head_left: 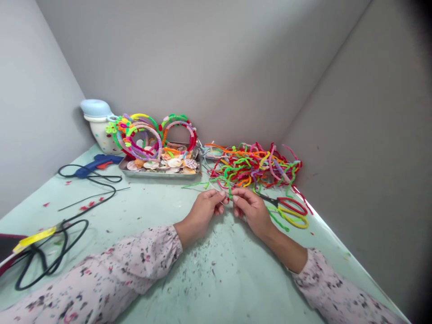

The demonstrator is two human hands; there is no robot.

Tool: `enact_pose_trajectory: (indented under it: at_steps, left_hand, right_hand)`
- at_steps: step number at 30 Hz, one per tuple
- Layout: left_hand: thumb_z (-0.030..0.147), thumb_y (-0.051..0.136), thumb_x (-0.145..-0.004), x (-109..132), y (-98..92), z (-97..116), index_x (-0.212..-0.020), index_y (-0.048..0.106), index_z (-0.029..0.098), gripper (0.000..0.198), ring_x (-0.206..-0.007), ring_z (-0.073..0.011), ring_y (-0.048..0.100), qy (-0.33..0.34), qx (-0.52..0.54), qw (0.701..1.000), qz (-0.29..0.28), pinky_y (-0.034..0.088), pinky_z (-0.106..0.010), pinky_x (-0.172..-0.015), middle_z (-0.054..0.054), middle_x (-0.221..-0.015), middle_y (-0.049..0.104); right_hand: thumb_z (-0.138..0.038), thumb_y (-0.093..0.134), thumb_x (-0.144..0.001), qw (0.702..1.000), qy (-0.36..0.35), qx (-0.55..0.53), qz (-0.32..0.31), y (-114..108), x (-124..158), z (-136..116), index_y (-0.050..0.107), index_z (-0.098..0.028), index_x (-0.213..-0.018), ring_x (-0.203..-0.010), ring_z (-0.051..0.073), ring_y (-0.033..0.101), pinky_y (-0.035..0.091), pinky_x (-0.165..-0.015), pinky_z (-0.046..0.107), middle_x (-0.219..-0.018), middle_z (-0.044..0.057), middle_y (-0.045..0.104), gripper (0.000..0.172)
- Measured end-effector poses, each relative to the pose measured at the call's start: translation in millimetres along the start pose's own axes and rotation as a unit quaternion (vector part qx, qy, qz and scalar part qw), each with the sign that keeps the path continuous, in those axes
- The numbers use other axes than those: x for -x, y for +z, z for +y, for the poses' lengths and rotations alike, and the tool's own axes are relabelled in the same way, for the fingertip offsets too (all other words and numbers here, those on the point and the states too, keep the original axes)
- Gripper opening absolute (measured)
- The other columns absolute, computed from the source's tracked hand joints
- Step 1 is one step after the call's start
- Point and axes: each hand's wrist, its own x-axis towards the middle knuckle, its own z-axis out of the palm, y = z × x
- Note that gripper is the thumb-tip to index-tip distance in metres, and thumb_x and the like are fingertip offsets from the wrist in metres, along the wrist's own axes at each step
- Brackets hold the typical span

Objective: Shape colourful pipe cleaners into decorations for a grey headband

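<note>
Close together above the table's middle, my left hand [203, 210] and my right hand [252, 210] are both closed in pinches. Between the fingertips is a green pipe cleaner [230, 191], gripped by my right hand. A thin pale band [213, 185] curves up from my left fingers; much of it is lost against the clutter behind. A small red bit shows by the fingertips. Just beyond lies a tangled heap of coloured pipe cleaners [256, 164]. Scissors with red and yellow handles [293, 211] rest beside my right hand, with green pieces under them.
A metal tray [158, 174] of seashells holds several pipe-cleaner-wrapped headbands [148, 130]. Left of it lie a blue glue gun [96, 165] and a looping black cable [86, 216]. A white pot with a blue lid [101, 126] stands in the corner. Grey walls enclose the table.
</note>
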Motion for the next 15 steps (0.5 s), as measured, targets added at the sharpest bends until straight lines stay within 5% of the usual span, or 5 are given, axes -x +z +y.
enact_pose_trajectory:
  at_steps: [9, 15]
  left_hand:
    - [0.034, 0.062, -0.078, -0.4, -2.9, 1.9, -0.075, 0.059, 0.013, 0.022, -0.052, -0.0054, 0.045, 0.001, 0.039, 0.999, -0.029, 0.032, -0.02, -0.05, 0.001, -0.07, 0.056]
    - [0.042, 0.058, -0.081, 2.0, -0.2, -2.0, -0.072, 0.056, 0.014, 0.029, -0.048, -0.0067, 0.042, 0.024, -0.039, 0.999, -0.002, 0.03, -0.021, -0.048, 0.002, -0.058, 0.051]
  right_hand:
    - [-0.033, 0.056, -0.082, 1.0, 0.009, 0.006, -0.004, 0.2, 2.5, -3.0, 0.061, -0.018, -0.098, -0.045, 0.01, 0.047, 0.037, -0.047, 0.023, -0.053, -0.005, 0.054, 0.022]
    - [-0.034, 0.057, -0.083, 1.0, 0.021, -0.001, 0.019, -0.5, 0.3, -2.2, 0.061, -0.018, -0.097, -0.046, 0.01, 0.047, 0.037, -0.046, 0.023, -0.052, -0.006, 0.053, 0.022]
